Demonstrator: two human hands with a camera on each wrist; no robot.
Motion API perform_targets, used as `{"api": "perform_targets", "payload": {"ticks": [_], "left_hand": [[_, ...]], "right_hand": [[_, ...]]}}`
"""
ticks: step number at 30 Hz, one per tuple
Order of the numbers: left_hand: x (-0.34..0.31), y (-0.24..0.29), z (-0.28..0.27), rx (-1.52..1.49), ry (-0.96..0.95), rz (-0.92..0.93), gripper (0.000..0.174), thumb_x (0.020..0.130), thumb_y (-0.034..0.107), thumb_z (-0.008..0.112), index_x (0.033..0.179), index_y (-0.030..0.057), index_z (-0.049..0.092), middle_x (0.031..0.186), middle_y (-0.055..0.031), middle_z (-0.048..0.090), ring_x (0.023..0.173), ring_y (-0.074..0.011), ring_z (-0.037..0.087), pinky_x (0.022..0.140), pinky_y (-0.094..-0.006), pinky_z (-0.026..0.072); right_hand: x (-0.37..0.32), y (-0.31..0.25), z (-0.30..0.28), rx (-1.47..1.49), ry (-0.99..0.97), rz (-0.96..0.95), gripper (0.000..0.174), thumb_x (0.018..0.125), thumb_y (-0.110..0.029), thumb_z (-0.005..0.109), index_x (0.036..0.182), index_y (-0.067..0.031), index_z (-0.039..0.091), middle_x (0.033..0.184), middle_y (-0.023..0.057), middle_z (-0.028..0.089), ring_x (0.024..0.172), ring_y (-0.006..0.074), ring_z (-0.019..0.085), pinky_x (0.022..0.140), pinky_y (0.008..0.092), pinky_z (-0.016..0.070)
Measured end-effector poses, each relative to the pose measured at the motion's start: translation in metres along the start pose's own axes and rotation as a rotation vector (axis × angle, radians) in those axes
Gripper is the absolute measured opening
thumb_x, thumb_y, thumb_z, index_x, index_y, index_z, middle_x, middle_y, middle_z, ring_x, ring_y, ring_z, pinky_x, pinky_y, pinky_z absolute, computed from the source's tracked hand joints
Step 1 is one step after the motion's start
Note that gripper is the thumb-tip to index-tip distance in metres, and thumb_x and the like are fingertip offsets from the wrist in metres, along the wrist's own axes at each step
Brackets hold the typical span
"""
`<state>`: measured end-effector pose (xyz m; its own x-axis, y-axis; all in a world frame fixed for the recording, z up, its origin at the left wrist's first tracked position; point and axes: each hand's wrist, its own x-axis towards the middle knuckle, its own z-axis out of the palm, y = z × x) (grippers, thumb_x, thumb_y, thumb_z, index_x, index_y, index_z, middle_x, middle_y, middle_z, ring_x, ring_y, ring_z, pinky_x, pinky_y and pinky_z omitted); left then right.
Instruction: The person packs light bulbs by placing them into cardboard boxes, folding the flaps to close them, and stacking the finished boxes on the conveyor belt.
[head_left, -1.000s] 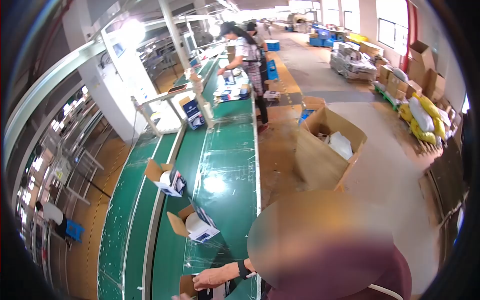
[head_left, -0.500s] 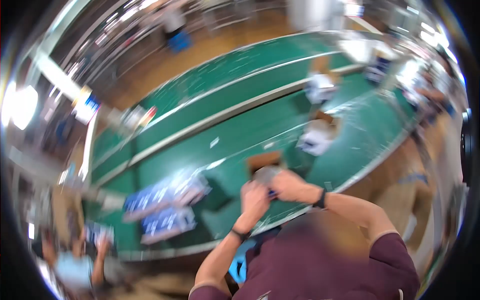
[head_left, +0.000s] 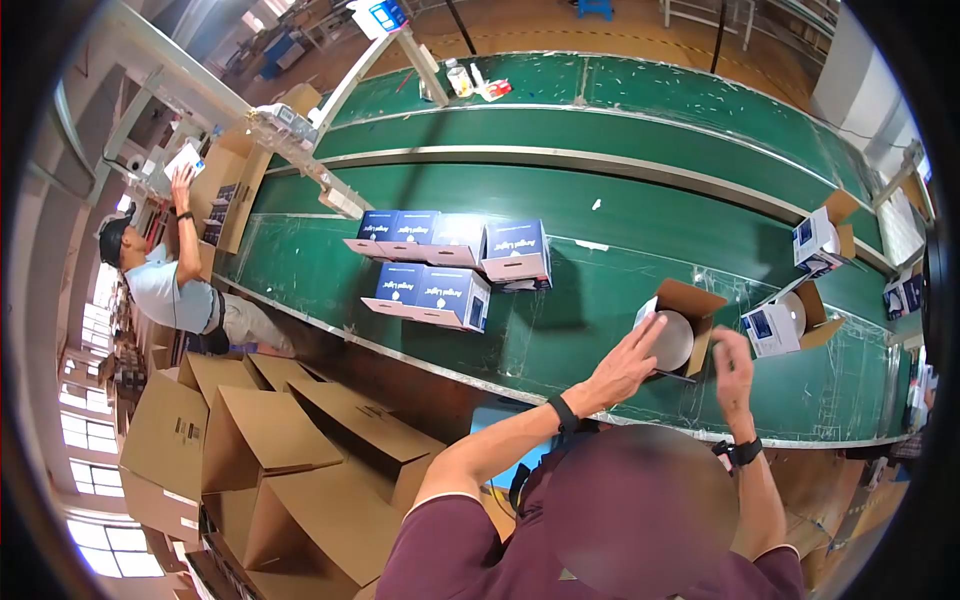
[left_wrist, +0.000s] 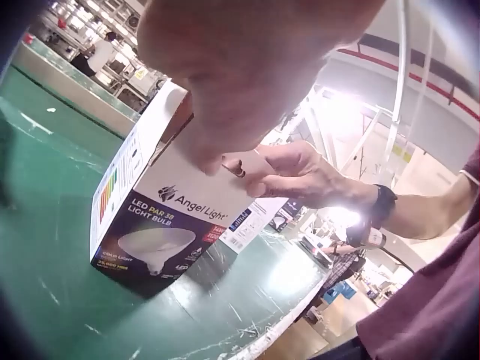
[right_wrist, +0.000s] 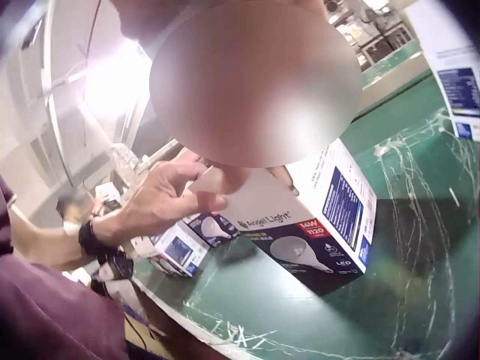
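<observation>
An upright light bulb box (left_wrist: 161, 232), printed "Angel Light", stands open-topped on the green work surface, its brown inner flap (head_left: 688, 298) raised. The round pale face of a bulb (head_left: 673, 345) shows inside it. My left hand (head_left: 625, 365) lies over the box's near left edge; in the right wrist view its thumb and fingers pinch the white front panel. At the box's right edge is my right hand (head_left: 735, 372), fingers bent, and in the left wrist view its thumb (left_wrist: 264, 186) presses the front panel. Its fingers are partly hidden by a blurred patch in the right wrist view.
Two open boxes, one holding a bulb (head_left: 793, 315), stand to the right. Several closed boxes (head_left: 440, 290) are grouped on the left. Large cartons (head_left: 270, 430) fill the floor at the lower left, where another person (head_left: 165, 285) stands. A metal rail (head_left: 560, 157) runs along the far side.
The head view has swung left from along the line to the surface in front. Both hands stay at the box; the right hand has shifted to its right edge, exposing the bulb.
</observation>
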<state>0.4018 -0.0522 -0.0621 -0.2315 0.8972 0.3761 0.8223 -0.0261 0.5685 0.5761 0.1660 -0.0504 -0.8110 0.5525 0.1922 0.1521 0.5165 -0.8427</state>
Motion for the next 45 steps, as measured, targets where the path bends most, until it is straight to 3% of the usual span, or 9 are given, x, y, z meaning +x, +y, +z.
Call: {"api": "perform_targets", "payload": {"ticks": [4, 7, 12, 15, 18, 21, 33, 39, 45], "left_hand": [[-0.005, -0.022, 0.019, -0.244, 0.011, 0.144, 0.017, 0.083, 0.004, 0.077, 0.082, -0.0028, 0.061, 0.168, -0.0303, 0.026, 0.156, -0.0451, 0.028, 0.126, -0.0490, 0.0320], [0.004, -0.035, 0.023, -0.323, -0.169, 0.063, 0.045, 0.084, 0.013, 0.081, 0.124, 0.0058, 0.063, 0.164, -0.0223, 0.039, 0.151, -0.0462, 0.036, 0.123, -0.0503, 0.0344], [0.015, -0.049, 0.003, -0.180, -0.173, 0.264, 0.063, 0.083, 0.027, 0.084, 0.139, 0.0104, 0.059, 0.155, -0.0169, 0.052, 0.146, -0.0395, 0.044, 0.119, -0.0541, 0.0359], [0.016, -0.058, 0.008, -0.200, -0.242, 0.179, 0.049, 0.084, 0.025, 0.083, 0.128, 0.0108, 0.068, 0.147, -0.0143, 0.059, 0.144, -0.0379, 0.046, 0.113, -0.0546, 0.0385], [0.020, -0.052, 0.012, -0.074, -0.355, 0.096, 0.054, 0.088, 0.028, 0.080, 0.137, 0.0121, 0.063, 0.144, -0.0134, 0.060, 0.138, -0.0354, 0.052, 0.115, -0.0526, 0.0372], [0.016, -0.057, 0.012, -0.061, -0.351, 0.108, 0.059, 0.090, 0.030, 0.079, 0.142, 0.0125, 0.059, 0.141, -0.0153, 0.061, 0.137, -0.0338, 0.053, 0.118, -0.0506, 0.0357], [0.015, -0.049, 0.008, -0.055, -0.386, 0.070, 0.063, 0.084, 0.031, 0.085, 0.139, 0.0110, 0.061, 0.140, -0.0169, 0.061, 0.134, -0.0410, 0.052, 0.115, -0.0531, 0.0389], [0.015, -0.046, 0.007, -0.071, -0.269, 0.069, 0.064, 0.082, 0.032, 0.085, 0.138, 0.0111, 0.062, 0.139, -0.0140, 0.063, 0.138, -0.0381, 0.051, 0.119, -0.0523, 0.0382], [-0.050, -0.033, 0.027, -0.044, 0.135, -0.295, 0.068, 0.072, -0.005, 0.082, 0.137, 0.0089, 0.064, 0.157, -0.0246, 0.044, 0.145, -0.0446, 0.045, 0.116, -0.0504, 0.0422]], "right_hand": [[0.008, 0.068, 0.043, 0.592, -0.115, 0.310, 0.073, 0.104, -0.018, 0.065, 0.164, -0.0012, 0.029, 0.158, 0.0084, 0.048, 0.139, 0.0237, 0.050, 0.116, 0.0367, 0.0385], [0.009, 0.112, 0.083, 0.653, -0.166, 0.460, 0.078, 0.101, -0.015, 0.070, 0.164, 0.0020, 0.028, 0.153, 0.0154, 0.051, 0.134, 0.0207, 0.053, 0.112, 0.0339, 0.0427], [0.009, 0.118, 0.083, 0.556, -0.120, 0.259, 0.082, 0.097, -0.016, 0.072, 0.163, 0.0025, 0.027, 0.155, 0.0179, 0.049, 0.141, 0.0261, 0.051, 0.118, 0.0378, 0.0382], [0.047, 0.071, 0.044, 1.025, -0.046, 0.353, 0.049, 0.109, -0.021, 0.055, 0.151, 0.0038, 0.052, 0.156, 0.0182, 0.053, 0.145, 0.0270, 0.048, 0.123, 0.0430, 0.0337], [0.093, 0.002, 0.000, 0.265, -0.592, 0.058, 0.036, 0.107, -0.028, 0.052, 0.127, -0.0086, 0.076, 0.129, 0.0181, 0.072, 0.128, 0.0310, 0.063, 0.111, 0.0421, 0.0476], [0.078, 0.002, 0.019, -0.156, -0.613, -0.356, 0.048, 0.097, -0.048, 0.069, 0.126, -0.0105, 0.076, 0.133, 0.0199, 0.068, 0.125, 0.0390, 0.061, 0.108, 0.0476, 0.0483], [0.074, -0.015, 0.011, -0.302, -0.723, -0.382, 0.065, 0.091, -0.056, 0.072, 0.141, -0.0147, 0.066, 0.148, 0.0237, 0.056, 0.134, 0.0508, 0.052, 0.113, 0.0529, 0.0444], [0.065, 0.005, 0.020, -0.114, -0.654, -0.488, 0.043, 0.095, -0.028, 0.073, 0.136, -0.0141, 0.067, 0.142, 0.0173, 0.062, 0.131, 0.0401, 0.059, 0.114, 0.0506, 0.0467], [0.039, 0.033, 0.035, 0.096, -0.521, -0.431, 0.023, 0.095, -0.024, 0.076, 0.114, -0.0128, 0.081, 0.140, 0.0089, 0.068, 0.142, 0.0306, 0.053, 0.119, 0.0496, 0.0357]]}}
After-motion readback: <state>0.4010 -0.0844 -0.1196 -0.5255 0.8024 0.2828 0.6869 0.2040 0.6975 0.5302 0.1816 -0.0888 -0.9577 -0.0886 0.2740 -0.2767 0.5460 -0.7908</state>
